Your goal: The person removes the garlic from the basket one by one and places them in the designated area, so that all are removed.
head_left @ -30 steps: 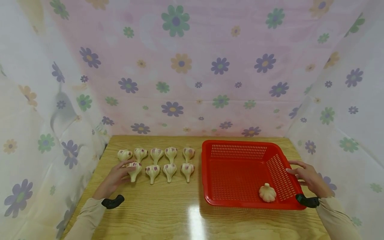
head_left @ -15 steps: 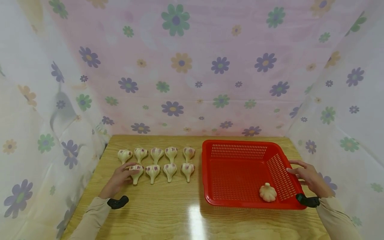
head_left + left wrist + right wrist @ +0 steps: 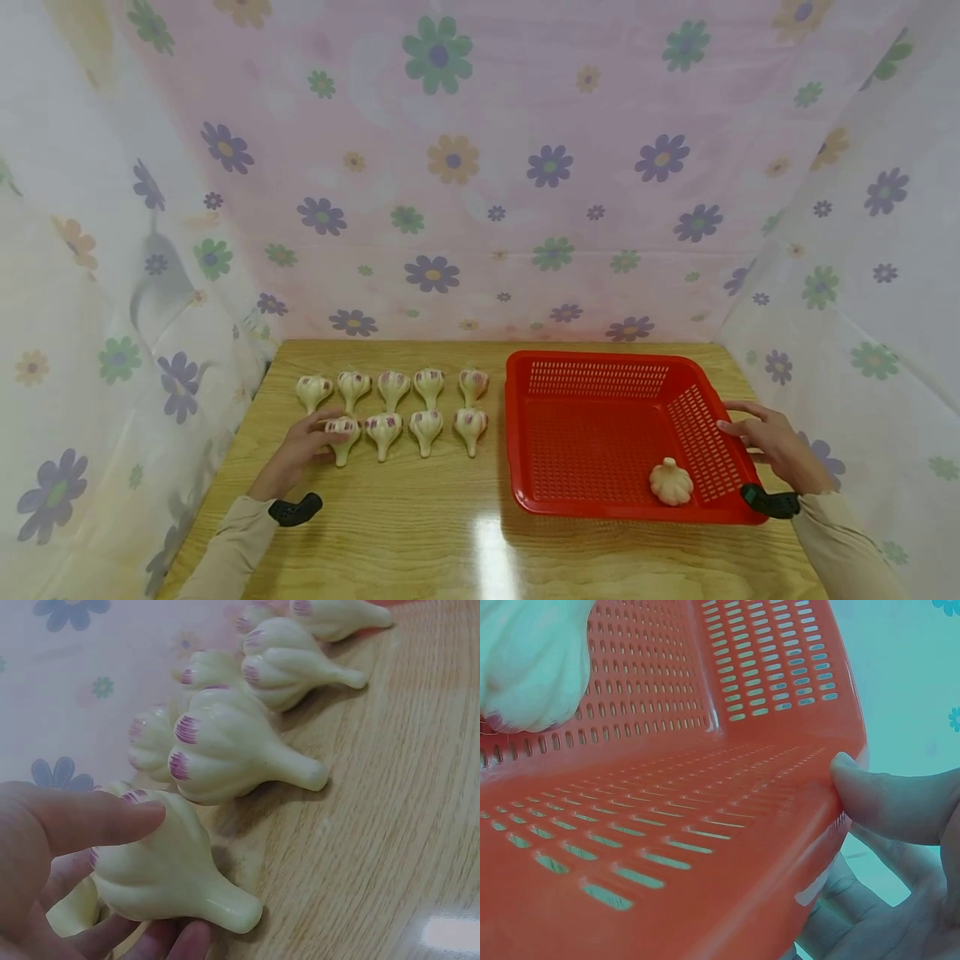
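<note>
Our left hand (image 3: 296, 450) curled round the nearest garlic (image 3: 342, 433) in the front row on the table (image 3: 420, 517), our right hand (image 3: 765, 437) pinching the red basket (image 3: 600, 500) rim, one bulb (image 3: 670, 482) inside, floral cloth (image 3: 480, 167) behind

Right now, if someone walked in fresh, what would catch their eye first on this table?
Probably the bright red perforated plastic basket on the right of the wooden table, with a single cream garlic bulb in its near right corner and the right hand gripping its rim. Next, two neat rows of pale purple-tipped garlic bulbs on the left, where the left hand holds the nearest-left bulb.
</note>
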`<state>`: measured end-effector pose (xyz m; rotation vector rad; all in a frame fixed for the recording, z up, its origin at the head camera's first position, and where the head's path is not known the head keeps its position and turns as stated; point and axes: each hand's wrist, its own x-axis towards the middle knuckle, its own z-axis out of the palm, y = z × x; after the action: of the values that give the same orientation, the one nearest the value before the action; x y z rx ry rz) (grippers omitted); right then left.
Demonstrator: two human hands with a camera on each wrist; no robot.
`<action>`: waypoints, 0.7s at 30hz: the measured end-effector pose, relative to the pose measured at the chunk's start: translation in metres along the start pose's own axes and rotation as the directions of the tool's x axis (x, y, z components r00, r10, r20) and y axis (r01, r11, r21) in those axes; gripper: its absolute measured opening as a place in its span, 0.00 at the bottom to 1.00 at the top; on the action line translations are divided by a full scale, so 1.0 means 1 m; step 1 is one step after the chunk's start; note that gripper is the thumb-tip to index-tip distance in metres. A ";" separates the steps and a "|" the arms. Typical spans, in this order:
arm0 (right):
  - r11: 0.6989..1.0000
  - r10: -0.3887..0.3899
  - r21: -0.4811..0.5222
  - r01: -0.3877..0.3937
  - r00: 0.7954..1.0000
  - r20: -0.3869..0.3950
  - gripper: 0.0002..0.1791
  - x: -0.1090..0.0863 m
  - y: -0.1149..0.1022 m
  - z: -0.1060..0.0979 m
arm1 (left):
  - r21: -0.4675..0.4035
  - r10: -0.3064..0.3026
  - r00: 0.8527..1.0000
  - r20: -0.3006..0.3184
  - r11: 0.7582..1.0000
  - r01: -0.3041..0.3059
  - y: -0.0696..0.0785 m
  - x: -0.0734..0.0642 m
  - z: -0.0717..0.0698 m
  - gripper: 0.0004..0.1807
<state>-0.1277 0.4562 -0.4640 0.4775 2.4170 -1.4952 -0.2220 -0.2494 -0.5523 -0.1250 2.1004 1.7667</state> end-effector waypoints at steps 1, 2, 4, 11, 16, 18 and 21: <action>1.000 0.001 0.002 -0.001 1.000 0.000 0.38 0.000 0.000 0.000 | 0.000 0.011 1.000 0.004 1.000 -0.011 0.000 -0.001 0.000 0.40; 1.000 0.002 0.003 -0.002 1.000 0.000 0.38 -0.001 0.000 0.000 | -0.003 0.014 1.000 0.000 1.000 -0.014 -0.002 0.000 0.000 0.39; 1.000 0.007 0.011 -0.007 1.000 -0.004 0.38 -0.001 0.000 0.000 | -0.006 0.025 1.000 -0.006 1.000 -0.025 -0.005 0.002 0.000 0.38; 1.000 -0.003 0.004 0.003 1.000 0.001 0.39 -0.002 -0.001 0.001 | -0.033 0.025 0.998 -0.052 0.999 -0.027 -0.016 0.014 0.002 0.35; 1.000 -0.020 -0.007 0.020 1.000 0.005 0.39 -0.003 -0.001 0.001 | -0.020 0.059 0.995 -0.078 0.998 -0.060 -0.023 0.018 0.002 0.31; 1.000 -0.021 -0.007 0.021 1.000 0.005 0.39 -0.002 0.000 0.001 | -0.004 0.073 0.994 -0.087 0.997 -0.073 -0.026 0.020 0.001 0.31; 1.000 -0.020 -0.010 0.020 1.000 0.006 0.39 -0.002 0.000 0.001 | 0.027 0.089 0.990 -0.106 0.996 -0.086 -0.029 0.021 -0.001 0.30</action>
<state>-0.1260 0.4549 -0.4633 0.4478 2.4304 -1.4901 -0.2323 -0.2523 -0.5863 -0.1259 2.2320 1.8233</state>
